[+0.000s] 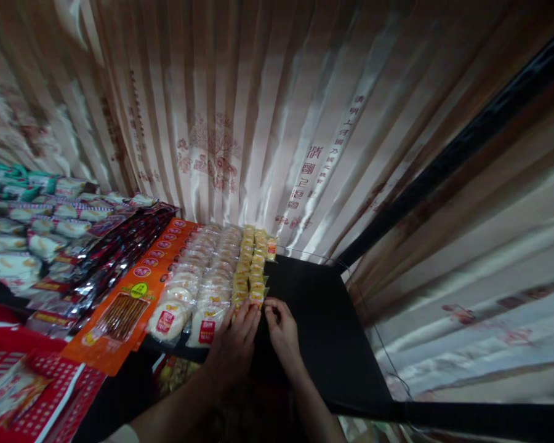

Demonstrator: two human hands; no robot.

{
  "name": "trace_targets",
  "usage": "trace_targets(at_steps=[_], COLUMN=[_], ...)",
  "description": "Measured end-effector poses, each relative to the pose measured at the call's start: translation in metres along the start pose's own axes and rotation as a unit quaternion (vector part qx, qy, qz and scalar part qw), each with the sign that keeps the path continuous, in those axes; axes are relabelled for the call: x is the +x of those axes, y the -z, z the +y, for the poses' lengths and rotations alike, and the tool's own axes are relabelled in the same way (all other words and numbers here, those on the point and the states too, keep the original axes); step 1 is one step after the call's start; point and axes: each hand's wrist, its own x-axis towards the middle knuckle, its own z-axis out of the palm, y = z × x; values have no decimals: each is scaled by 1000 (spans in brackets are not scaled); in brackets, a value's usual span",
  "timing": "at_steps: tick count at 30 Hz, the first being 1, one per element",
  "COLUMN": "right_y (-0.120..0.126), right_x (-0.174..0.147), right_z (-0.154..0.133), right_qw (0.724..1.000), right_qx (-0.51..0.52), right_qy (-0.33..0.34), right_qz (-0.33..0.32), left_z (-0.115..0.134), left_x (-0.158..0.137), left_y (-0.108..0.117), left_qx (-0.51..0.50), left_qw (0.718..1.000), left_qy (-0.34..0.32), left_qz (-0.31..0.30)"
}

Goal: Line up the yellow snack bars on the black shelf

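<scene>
Small yellow-wrapped snack packets (249, 264) stand in two narrow rows, with one more packet (272, 248) beside them at the far right end. My left hand (237, 335) is at the near end of these rows, its fingers close together on a front packet. On the right side of the same end, my right hand (284, 332) has thumb and fingertips curled together near the packet's edge; what lies between them is too small to make out. Left of the yellow rows lie two overlapping rows of round white crackers (210, 326) in clear wrappers with red labels.
Orange snack bags (154, 267) overlap further left, beside dark red packets (115, 246) and white bags (41, 237). A red basket (69, 387) stands at lower left. Black tabletop (327, 332) extends right. Printed curtains (258, 123) hang behind; a dark pole (443, 147) slants at right.
</scene>
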Motion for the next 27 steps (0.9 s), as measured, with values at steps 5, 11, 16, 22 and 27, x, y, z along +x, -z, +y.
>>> trace_targets(at_steps=[5, 11, 16, 22, 27], right_y=[3, -5, -5, -14, -24], right_x=[59, 120, 123, 120, 118], right_z=[1, -14, -7, 1, 1], right_qw=[996, 985, 987, 998, 998], right_qx=[-15, -100, -96, -34, 70], right_qy=[76, 128, 124, 51, -5], right_qz=[45, -54, -42, 17, -5], left_z=[0, -1, 0, 1, 2], left_x=[1, 2, 3, 4, 2], left_y=[3, 5, 6, 6, 3], left_qx=[6, 5, 14, 12, 8], left_qw=[1000, 1000, 1000, 1000, 999], left_qy=[0, 3, 10, 10, 14], left_qz=[-8, -10, -17, -25, -29])
